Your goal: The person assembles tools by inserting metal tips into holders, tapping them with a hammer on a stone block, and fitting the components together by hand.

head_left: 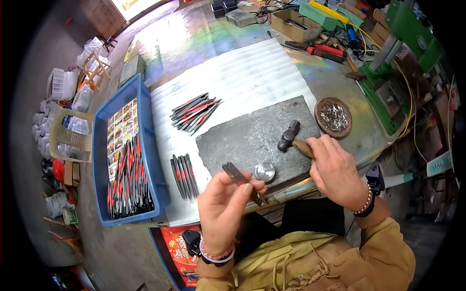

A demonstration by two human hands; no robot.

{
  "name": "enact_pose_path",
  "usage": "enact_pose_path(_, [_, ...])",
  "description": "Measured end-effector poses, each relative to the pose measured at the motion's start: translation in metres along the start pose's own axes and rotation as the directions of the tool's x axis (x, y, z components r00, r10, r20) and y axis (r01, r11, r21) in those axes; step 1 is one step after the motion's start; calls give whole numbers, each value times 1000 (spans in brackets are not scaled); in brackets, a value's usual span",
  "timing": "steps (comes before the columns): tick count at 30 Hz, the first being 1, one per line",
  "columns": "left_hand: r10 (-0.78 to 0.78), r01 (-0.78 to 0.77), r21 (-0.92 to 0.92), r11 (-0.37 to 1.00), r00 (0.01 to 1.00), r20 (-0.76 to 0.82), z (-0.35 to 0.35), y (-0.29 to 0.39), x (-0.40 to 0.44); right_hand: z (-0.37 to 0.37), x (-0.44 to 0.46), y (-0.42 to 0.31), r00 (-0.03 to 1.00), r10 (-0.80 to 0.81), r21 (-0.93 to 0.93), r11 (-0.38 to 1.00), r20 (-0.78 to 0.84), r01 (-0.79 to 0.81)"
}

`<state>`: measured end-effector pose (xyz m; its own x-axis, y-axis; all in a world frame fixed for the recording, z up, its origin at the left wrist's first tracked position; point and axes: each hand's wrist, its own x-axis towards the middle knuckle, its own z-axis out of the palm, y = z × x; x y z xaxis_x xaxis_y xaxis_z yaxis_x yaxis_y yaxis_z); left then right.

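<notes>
My left hand [225, 203] pinches a dark metal tool piece [235, 173] between thumb and fingers, over the near edge of a grey stone slab [233, 131]. My right hand [333, 169] is wrapped round the wooden handle of a hammer [290, 136], whose dark head is over the slab. A small round shiny metal piece [264, 171] sits on the slab beside my left fingertips. Left of the slab, a row of black and red tools [184, 177] lies on white foam sheet [228, 72]. Behind it is a looser pile of similar tools [195, 112].
A blue bin [160, 182] full of black and red tools stands at the left. A round bowl of small metal parts [333, 116] is right of the slab. Farther right stands a green press [383, 97]; a cardboard box [295, 25] and red-handled tools [326, 52] lie at the back.
</notes>
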<state>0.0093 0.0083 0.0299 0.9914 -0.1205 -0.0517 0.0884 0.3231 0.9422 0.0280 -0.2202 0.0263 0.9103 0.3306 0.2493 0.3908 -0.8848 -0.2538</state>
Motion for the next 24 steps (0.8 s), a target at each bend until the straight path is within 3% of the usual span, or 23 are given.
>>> enact_pose_path(5, [-42, 42, 3, 999, 999, -13, 3, -2, -2, 0, -2, 1, 1000, 28, 30, 999, 11, -28])
enact_pose_path(14, [-157, 143, -155, 977, 984, -79, -5, -9, 1, 3, -2, 3, 999, 37, 81, 996, -15, -36])
enact_pose_path(24, [-281, 264, -352, 898, 960, 3, -19, -16, 1, 6, -2, -1, 999, 37, 76, 997, -23, -35])
